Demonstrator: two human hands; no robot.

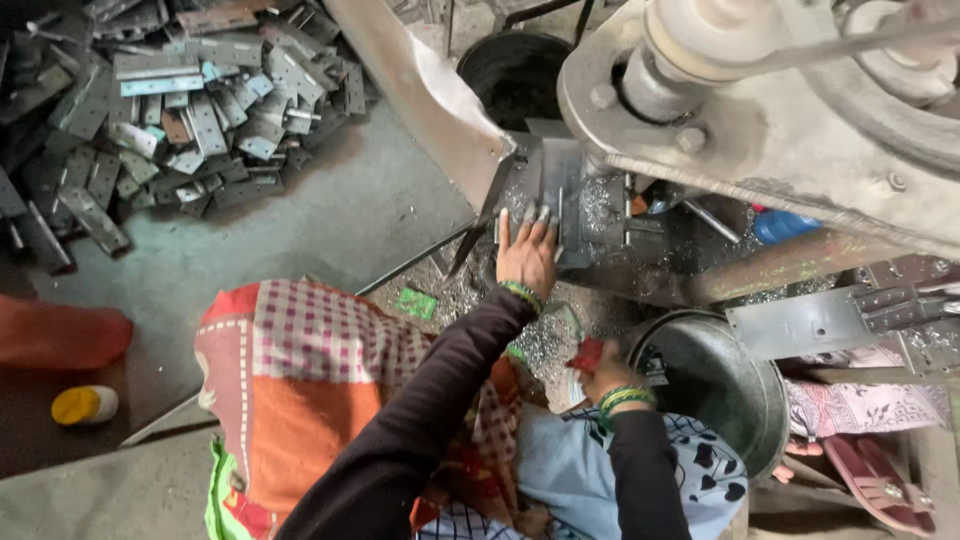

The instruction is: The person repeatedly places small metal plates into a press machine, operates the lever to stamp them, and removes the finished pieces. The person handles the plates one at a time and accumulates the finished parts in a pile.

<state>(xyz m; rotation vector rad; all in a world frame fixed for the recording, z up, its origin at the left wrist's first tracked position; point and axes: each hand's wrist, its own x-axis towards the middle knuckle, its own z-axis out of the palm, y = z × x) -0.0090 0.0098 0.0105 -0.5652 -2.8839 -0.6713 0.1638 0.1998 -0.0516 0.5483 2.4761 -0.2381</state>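
Left hand [526, 252] is up at the machine, palm down, fingers spread flat on a grey metal plate [560, 190] that sits on the machine bed [610, 230] under the big flywheel housing [780, 130]. That hand is open, pressing rather than gripping, arm stretched long and nearly straight from the shoulder, dark sleeve to the wrist, green bangles showing. Right hand [600, 368] sits low and close to the lap, elbow tucked, fingers curled shut around a small red object [587, 353]; what it is I cannot make out. The hands are well apart, one at the machine, one beside the dark metal bucket [720, 385]. Bright metal shavings [545, 340] lie scattered between them. For pressing a plate like this, the sound way, as I judge it, is to keep the fingertips flat and back from the tooling, push the plate square against its stop, and hold the wrist low so it cannot slip. Off to the left, a heap of hinge plates [190, 110] lies on the concrete floor [330, 220], and a yellow-capped bottle [85, 404] rests near the lower edge.
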